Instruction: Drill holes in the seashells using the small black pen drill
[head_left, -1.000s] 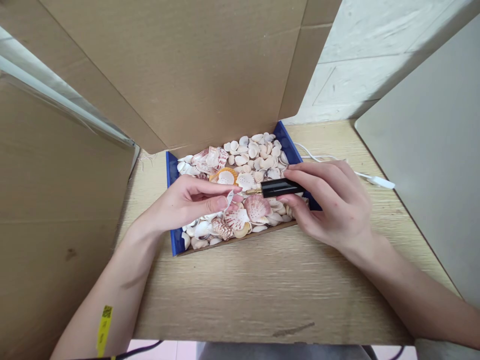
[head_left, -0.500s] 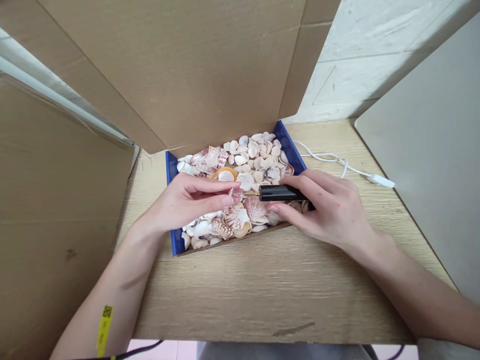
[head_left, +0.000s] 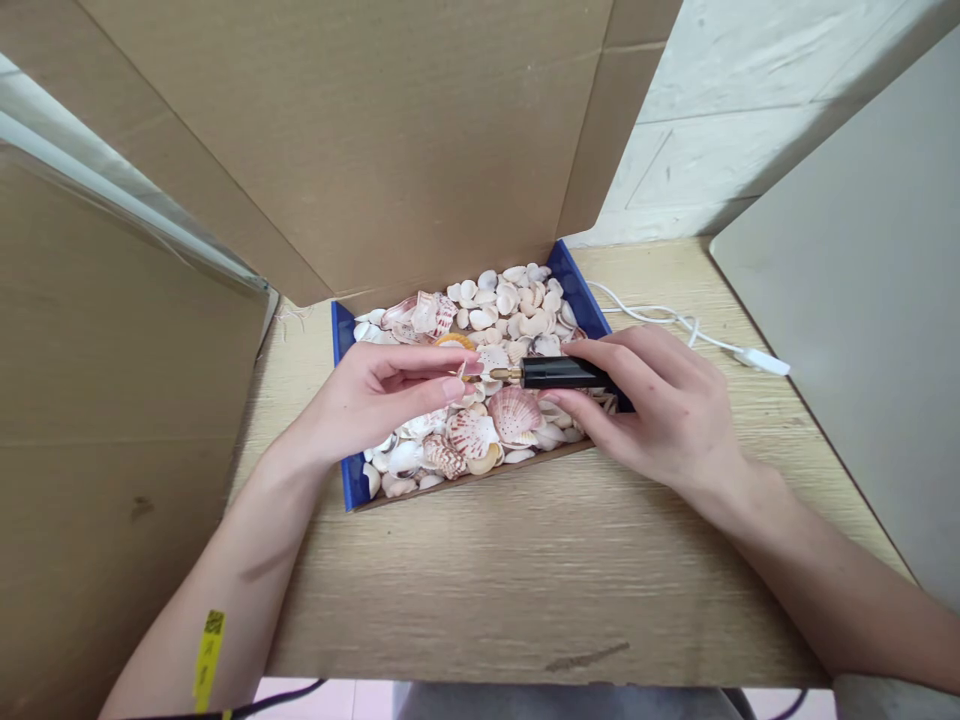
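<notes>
Between the thumb and fingers of my left hand a small pale shell is pinched, mostly hidden by the fingertips. My right hand grips a black mini drill, held level with its brass chuck pointing left. The thin bit reaches the shell at my left fingertips; whether it has gone into the shell I cannot tell. Both hands hover over a blue-sided box filled with shells. A pink scallop shell and a brown-speckled spiral shell lie in it below the drill.
Behind the box stands a tall cardboard sheet, with another cardboard panel on the left. A white cable with a white connector runs over the wooden table. At the right rises a grey panel.
My right hand and the drill have shifted slightly up and to the right. My left fingers have turned a little, still pinching the shell.
</notes>
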